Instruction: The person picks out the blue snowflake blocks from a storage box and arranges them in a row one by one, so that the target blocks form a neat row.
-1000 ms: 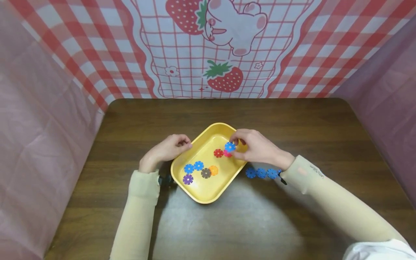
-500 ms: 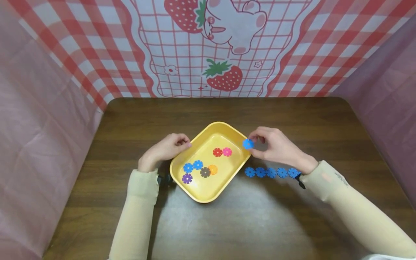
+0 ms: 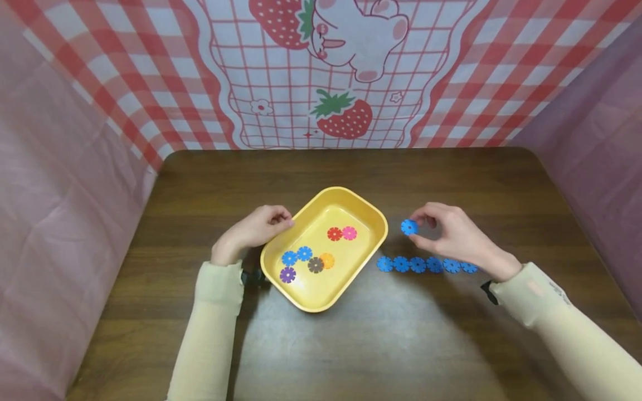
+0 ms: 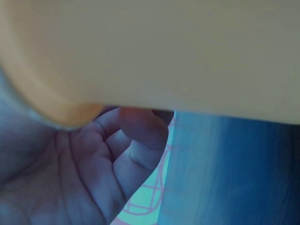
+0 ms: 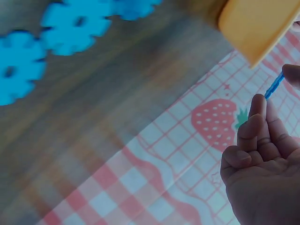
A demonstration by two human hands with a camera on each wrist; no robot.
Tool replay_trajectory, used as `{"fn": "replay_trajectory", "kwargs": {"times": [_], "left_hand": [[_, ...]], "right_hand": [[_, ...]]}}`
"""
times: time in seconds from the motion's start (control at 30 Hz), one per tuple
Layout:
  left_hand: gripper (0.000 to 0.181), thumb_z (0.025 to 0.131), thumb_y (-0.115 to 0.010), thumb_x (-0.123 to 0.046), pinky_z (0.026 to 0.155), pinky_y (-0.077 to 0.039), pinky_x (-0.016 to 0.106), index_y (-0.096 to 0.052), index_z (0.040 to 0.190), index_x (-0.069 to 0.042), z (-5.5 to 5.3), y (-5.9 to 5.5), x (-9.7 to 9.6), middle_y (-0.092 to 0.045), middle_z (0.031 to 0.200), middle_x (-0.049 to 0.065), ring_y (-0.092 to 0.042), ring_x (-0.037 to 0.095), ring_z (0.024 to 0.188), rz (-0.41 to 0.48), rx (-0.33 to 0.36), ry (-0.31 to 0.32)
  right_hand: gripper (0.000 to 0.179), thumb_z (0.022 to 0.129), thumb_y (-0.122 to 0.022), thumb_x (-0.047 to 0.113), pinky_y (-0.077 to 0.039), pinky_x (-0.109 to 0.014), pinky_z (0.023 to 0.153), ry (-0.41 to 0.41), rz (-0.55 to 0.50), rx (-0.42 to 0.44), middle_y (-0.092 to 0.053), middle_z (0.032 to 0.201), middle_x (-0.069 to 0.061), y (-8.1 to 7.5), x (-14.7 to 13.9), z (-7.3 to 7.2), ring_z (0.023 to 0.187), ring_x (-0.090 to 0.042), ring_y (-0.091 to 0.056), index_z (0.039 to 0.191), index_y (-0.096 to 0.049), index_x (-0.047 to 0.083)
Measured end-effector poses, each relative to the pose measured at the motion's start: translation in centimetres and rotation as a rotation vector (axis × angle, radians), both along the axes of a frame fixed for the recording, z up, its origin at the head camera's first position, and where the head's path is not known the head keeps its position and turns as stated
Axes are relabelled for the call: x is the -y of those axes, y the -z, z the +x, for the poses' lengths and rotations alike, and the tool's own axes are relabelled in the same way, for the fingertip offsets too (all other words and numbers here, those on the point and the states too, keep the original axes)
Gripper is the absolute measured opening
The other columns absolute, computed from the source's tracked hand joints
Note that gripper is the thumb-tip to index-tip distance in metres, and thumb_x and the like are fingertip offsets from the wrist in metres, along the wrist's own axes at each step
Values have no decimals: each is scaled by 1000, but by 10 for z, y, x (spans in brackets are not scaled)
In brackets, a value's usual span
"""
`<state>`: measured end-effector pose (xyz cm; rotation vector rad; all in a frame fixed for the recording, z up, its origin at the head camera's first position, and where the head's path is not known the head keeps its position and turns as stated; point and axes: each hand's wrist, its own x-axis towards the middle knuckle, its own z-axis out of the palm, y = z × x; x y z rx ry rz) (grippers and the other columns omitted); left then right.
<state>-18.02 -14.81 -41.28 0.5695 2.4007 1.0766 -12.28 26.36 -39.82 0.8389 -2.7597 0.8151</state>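
My right hand [image 3: 451, 236] pinches a blue notched plastic disc [image 3: 409, 227] between thumb and fingers, above the table and right of the yellow tray [image 3: 348, 288]. In the right wrist view this disc [image 5: 274, 86] appears edge-on. Below that hand, a row of several blue discs [image 3: 418, 264] lies on the table, its right end close to the wrist. My left hand [image 3: 254, 229] holds the tray's left rim with bent fingers. The left wrist view shows its curled fingers [image 4: 141, 133] against the tray wall [image 4: 154, 56], which hides the fingertips.
Inside the tray lie a red disc [image 3: 334, 234], a pink disc [image 3: 349, 233], two blue discs [image 3: 304, 253], a purple disc [image 3: 288, 274], a brown disc [image 3: 315, 264] and an orange disc [image 3: 327, 260]. A strawberry-print cloth [image 3: 346, 120] hangs behind the wooden table [image 3: 225, 178].
My right hand has lifted a blue disc out of the tray and carried it rightward past the rim. More of the blue row shows now. My left hand stays at the tray.
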Motion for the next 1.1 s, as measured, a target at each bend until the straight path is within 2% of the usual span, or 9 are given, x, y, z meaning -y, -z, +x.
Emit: {"fn": "replay_trajectory", "kwargs": {"times": [0.27,0.43,0.6,0.8,1.1], "left_hand": [[24,100,-62,-20,80,-52,34,-67,111,1,0,0,-1,-66,97,10,-59,22,86,-6,8,-2],[24,100,-62,-20,79,-51,34,-67,111,0,1,1,-2,-66,96,9,-59,21,85,-5,9,-3],[24,100,-63,-22,78,-52,34,-67,111,-2,2,0,-2,-66,96,9,-58,22,85,-7,36,-20],[25,100,-62,-23,78,-52,34,-67,111,-1,2,-1,-1,-65,96,9,-58,23,85,-10,37,-20],[24,101,-61,-23,78,-52,34,-67,111,-2,2,-1,-2,-65,96,10,-58,24,85,-6,40,-24]], "right_hand": [[35,70,-88,7,-45,-23,65,94,-2,13,-62,83,1,12,-29,15,73,-14,-52,99,-70,9],[32,72,-88,8,-40,-19,67,176,-26,22,-61,83,3,19,-50,28,74,-14,-51,99,-71,11],[34,71,-88,6,-39,-19,66,236,-49,21,-62,83,3,28,-72,38,73,-12,-50,100,-71,12],[33,69,-88,5,-38,-18,64,303,-65,12,-65,80,2,40,-94,49,70,-9,-49,97,-71,10],[29,71,-87,5,-34,-17,60,453,-82,61,-66,78,-5,44,-123,64,68,-7,-46,95,-72,7]]}}
